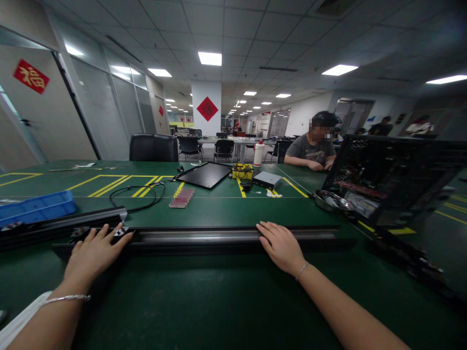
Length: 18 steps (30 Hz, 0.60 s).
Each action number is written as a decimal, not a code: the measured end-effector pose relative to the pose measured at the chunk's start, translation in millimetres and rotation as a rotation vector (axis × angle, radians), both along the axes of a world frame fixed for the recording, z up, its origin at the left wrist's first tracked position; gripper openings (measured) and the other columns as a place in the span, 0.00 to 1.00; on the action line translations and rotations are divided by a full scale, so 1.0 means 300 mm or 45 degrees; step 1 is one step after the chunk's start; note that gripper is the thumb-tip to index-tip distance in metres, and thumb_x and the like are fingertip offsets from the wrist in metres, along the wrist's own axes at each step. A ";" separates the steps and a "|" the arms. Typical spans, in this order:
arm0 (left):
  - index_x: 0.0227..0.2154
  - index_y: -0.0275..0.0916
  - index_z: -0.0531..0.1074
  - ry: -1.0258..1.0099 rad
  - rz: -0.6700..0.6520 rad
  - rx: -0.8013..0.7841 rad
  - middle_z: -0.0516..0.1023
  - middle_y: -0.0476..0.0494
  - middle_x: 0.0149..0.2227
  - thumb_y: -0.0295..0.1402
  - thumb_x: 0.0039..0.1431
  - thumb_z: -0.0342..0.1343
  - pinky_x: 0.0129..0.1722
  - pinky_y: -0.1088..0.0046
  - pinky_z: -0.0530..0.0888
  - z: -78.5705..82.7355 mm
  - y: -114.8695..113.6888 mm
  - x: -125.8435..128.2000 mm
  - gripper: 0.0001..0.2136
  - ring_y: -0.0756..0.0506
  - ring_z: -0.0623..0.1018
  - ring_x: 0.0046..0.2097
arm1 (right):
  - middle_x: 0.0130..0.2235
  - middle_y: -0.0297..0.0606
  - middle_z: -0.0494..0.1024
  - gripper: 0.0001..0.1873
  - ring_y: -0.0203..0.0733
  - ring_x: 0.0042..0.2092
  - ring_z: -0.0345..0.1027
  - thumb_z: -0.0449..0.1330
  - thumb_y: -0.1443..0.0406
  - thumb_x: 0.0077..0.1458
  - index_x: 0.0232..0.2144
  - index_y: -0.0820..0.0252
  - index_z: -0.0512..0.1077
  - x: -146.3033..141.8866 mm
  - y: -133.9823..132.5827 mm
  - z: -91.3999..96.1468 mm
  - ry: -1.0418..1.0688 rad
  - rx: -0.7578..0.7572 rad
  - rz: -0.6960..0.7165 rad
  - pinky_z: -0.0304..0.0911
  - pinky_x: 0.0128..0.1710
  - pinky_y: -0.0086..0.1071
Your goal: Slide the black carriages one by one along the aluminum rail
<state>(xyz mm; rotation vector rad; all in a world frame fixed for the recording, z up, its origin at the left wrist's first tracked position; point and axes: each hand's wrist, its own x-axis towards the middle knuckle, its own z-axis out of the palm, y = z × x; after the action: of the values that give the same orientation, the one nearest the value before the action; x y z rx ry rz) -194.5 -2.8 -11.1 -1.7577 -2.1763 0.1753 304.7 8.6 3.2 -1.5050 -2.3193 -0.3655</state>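
A long black metal rail [204, 237] with a shiny channel along its length lies crosswise on the green table in front of me. My left hand [93, 250] rests over its left end with the fingers spread, beside a small black and silver fitting [122, 231] that it partly covers. Toward the rail's right end, my right hand [280, 245] lies across the top with fingers stretched out. Neither hand is wrapped round the rail. A second black rail [65, 221] lies at the left, by a blue plastic bin [38, 206].
Beyond the rail are a black cable [146, 209], a flat black panel [207, 175], a yellow box with cables [242, 171] and a grey box [268, 180]. An opened computer case [390, 180] stands right, near a metal bowl [332, 200]. A person [312, 148] sits across the table.
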 end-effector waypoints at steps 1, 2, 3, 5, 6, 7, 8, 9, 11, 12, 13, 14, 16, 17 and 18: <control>0.56 0.54 0.58 0.001 0.001 -0.003 0.53 0.35 0.63 0.33 0.53 0.49 0.51 0.50 0.59 -0.002 0.001 -0.003 0.25 0.26 0.53 0.62 | 0.56 0.36 0.67 0.24 0.45 0.56 0.59 0.41 0.57 0.61 0.54 0.55 0.64 0.000 0.000 0.001 0.000 -0.007 -0.003 0.54 0.53 0.42; 0.56 0.54 0.58 0.009 0.002 -0.011 0.52 0.35 0.63 0.33 0.54 0.49 0.51 0.50 0.59 -0.003 0.003 -0.004 0.25 0.26 0.53 0.62 | 0.56 0.37 0.67 0.24 0.45 0.56 0.58 0.41 0.57 0.61 0.54 0.55 0.64 0.000 -0.001 0.002 0.000 -0.013 -0.006 0.54 0.53 0.42; 0.56 0.55 0.57 0.020 0.005 -0.018 0.52 0.35 0.63 0.33 0.54 0.49 0.51 0.50 0.59 -0.002 0.004 -0.005 0.25 0.26 0.53 0.62 | 0.56 0.37 0.67 0.24 0.45 0.56 0.58 0.41 0.57 0.61 0.55 0.55 0.64 0.000 -0.001 0.002 0.002 -0.017 -0.006 0.54 0.53 0.42; 0.57 0.55 0.56 0.041 0.009 -0.028 0.53 0.35 0.63 0.33 0.54 0.49 0.51 0.50 0.60 0.000 0.005 -0.003 0.25 0.26 0.53 0.61 | 0.56 0.37 0.67 0.24 0.44 0.56 0.58 0.41 0.57 0.61 0.55 0.55 0.64 0.001 0.000 0.001 0.006 -0.017 -0.003 0.54 0.53 0.42; 0.57 0.55 0.56 0.045 0.009 -0.031 0.53 0.34 0.63 0.33 0.55 0.49 0.51 0.50 0.60 0.003 0.005 -0.001 0.25 0.26 0.53 0.61 | 0.56 0.37 0.66 0.24 0.44 0.56 0.58 0.41 0.57 0.61 0.55 0.55 0.64 0.001 0.001 0.000 0.008 -0.015 -0.001 0.54 0.53 0.42; 0.57 0.54 0.56 0.045 0.011 -0.036 0.53 0.34 0.63 0.33 0.55 0.49 0.51 0.50 0.60 0.006 0.005 0.001 0.26 0.26 0.53 0.61 | 0.56 0.37 0.66 0.24 0.44 0.56 0.58 0.41 0.57 0.61 0.55 0.54 0.64 0.002 0.001 -0.001 0.010 -0.012 0.001 0.54 0.53 0.42; 0.57 0.54 0.55 0.042 0.013 -0.043 0.53 0.33 0.63 0.33 0.55 0.49 0.51 0.50 0.59 0.009 0.004 0.003 0.26 0.26 0.53 0.61 | 0.56 0.37 0.67 0.24 0.44 0.56 0.58 0.41 0.57 0.61 0.55 0.54 0.64 0.002 0.002 -0.001 0.012 -0.008 0.003 0.54 0.54 0.42; 0.57 0.55 0.55 0.037 0.015 -0.050 0.53 0.33 0.63 0.33 0.55 0.49 0.51 0.50 0.59 0.012 0.003 0.006 0.26 0.25 0.53 0.61 | 0.56 0.37 0.67 0.24 0.44 0.56 0.58 0.41 0.57 0.61 0.55 0.55 0.64 0.002 0.002 -0.002 0.012 -0.005 0.004 0.54 0.54 0.41; 0.56 0.55 0.56 0.024 0.016 -0.055 0.52 0.33 0.63 0.32 0.54 0.49 0.51 0.50 0.59 0.017 0.002 0.011 0.26 0.25 0.53 0.61 | 0.56 0.37 0.67 0.23 0.44 0.56 0.58 0.42 0.57 0.61 0.54 0.55 0.64 0.002 0.002 -0.002 0.011 -0.003 0.007 0.54 0.54 0.41; 0.56 0.55 0.56 0.016 0.015 -0.051 0.52 0.34 0.63 0.32 0.54 0.49 0.51 0.49 0.59 0.019 0.001 0.012 0.25 0.25 0.53 0.61 | 0.56 0.37 0.67 0.23 0.44 0.56 0.58 0.42 0.57 0.61 0.55 0.55 0.64 0.002 0.002 -0.002 0.010 -0.005 0.008 0.54 0.54 0.41; 0.56 0.55 0.56 0.007 0.017 -0.048 0.52 0.34 0.63 0.32 0.54 0.49 0.51 0.49 0.59 0.020 0.000 0.013 0.25 0.25 0.53 0.61 | 0.56 0.37 0.67 0.24 0.44 0.56 0.58 0.42 0.57 0.61 0.55 0.55 0.64 0.002 0.002 -0.002 0.010 -0.007 0.007 0.54 0.54 0.41; 0.56 0.55 0.57 -0.001 0.019 -0.045 0.52 0.33 0.63 0.32 0.54 0.49 0.51 0.49 0.59 0.019 0.000 0.012 0.25 0.25 0.53 0.61 | 0.56 0.37 0.67 0.24 0.44 0.56 0.58 0.42 0.57 0.61 0.55 0.55 0.64 0.002 0.002 -0.003 0.010 -0.010 0.006 0.54 0.54 0.41; 0.56 0.56 0.57 -0.009 0.022 -0.042 0.52 0.33 0.63 0.33 0.54 0.49 0.50 0.49 0.60 0.014 0.003 0.006 0.25 0.25 0.53 0.61 | 0.56 0.37 0.67 0.24 0.44 0.56 0.58 0.42 0.57 0.61 0.55 0.55 0.64 0.002 0.002 -0.002 0.011 -0.015 0.003 0.54 0.54 0.42; 0.56 0.56 0.57 -0.010 0.021 -0.037 0.52 0.33 0.63 0.33 0.54 0.49 0.50 0.48 0.60 0.010 0.005 0.000 0.25 0.25 0.53 0.61 | 0.56 0.37 0.67 0.24 0.44 0.56 0.58 0.42 0.57 0.61 0.55 0.55 0.64 0.002 0.002 -0.002 0.012 -0.019 0.001 0.54 0.54 0.42; 0.56 0.56 0.57 -0.012 0.010 -0.030 0.52 0.33 0.63 0.33 0.54 0.49 0.50 0.48 0.59 0.004 0.008 -0.006 0.25 0.25 0.53 0.61 | 0.56 0.37 0.67 0.24 0.43 0.56 0.58 0.41 0.57 0.61 0.55 0.55 0.64 0.002 0.002 -0.001 0.013 -0.024 -0.001 0.54 0.54 0.42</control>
<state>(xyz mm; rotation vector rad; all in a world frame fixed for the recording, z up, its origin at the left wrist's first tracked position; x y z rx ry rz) -196.3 -0.3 -9.8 -1.7661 -2.1969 0.1961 305.3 9.2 3.0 -1.5130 -2.3201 -0.3364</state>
